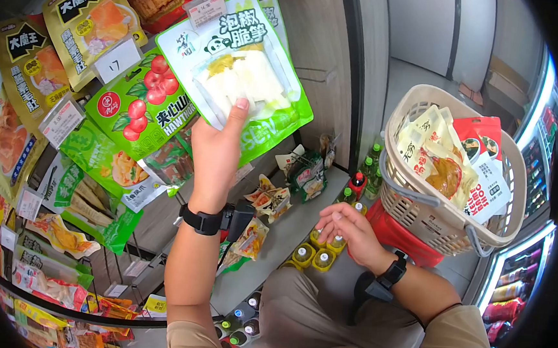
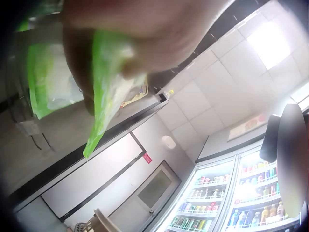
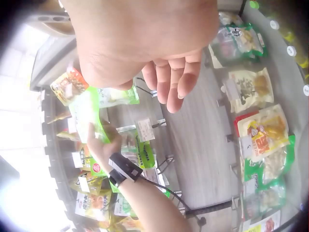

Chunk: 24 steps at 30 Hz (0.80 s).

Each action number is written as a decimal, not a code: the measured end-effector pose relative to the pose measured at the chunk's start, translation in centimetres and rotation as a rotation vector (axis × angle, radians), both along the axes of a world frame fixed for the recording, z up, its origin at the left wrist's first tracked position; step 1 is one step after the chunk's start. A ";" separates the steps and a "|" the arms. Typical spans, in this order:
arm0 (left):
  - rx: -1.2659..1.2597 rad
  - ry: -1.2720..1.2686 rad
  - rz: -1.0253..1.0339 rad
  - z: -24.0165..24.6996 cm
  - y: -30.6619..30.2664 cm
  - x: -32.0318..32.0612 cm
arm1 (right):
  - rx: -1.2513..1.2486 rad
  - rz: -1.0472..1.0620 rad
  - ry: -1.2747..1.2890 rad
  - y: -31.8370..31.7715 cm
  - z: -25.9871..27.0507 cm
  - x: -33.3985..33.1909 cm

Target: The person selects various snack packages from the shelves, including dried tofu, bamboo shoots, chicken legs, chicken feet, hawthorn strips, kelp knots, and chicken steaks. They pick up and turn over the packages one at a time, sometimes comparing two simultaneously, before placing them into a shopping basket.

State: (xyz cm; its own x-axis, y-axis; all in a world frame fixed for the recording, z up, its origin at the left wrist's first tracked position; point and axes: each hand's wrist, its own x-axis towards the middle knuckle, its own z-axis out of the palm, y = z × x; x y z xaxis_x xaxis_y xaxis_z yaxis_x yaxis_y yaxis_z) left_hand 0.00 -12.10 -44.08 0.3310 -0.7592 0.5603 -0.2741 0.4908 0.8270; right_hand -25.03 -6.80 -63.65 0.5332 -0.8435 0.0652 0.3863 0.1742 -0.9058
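In the head view my left hand grips a green and white snack packet by its lower edge, thumb across the front. Pale pieces show through its window, and a small panda is printed on it. The left wrist view shows the packet edge-on under the hand. Behind it hangs a green bag with red fruit printed on it. My right hand hovers over yellow-wrapped bottles, left of the basket, holding nothing. Its fingers hang loosely bent in the right wrist view.
A beige plastic basket on the right contains pale yellow packets and a red and white pouch. Gold bags and price tags hang at left. Lit drink coolers stand beyond.
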 end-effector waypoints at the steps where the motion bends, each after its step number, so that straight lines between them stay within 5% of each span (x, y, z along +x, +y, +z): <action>1: 0.004 0.051 -0.031 0.2 -0.2 0.1 | 0.000 0.009 0.008 0.0 0.2 0.0; 15: 0.056 0.211 -0.117 0.9 -1.1 1.2 | 0.026 0.053 0.031 0.4 -0.3 0.4; 19: 0.146 0.427 -0.382 1.3 0.5 1.0 | 0.034 0.061 0.070 0.8 0.6 0.5; 24: -0.266 -0.311 0.066 -3.4 8.0 -2.6 | 0.018 0.064 0.122 1.1 -0.2 0.5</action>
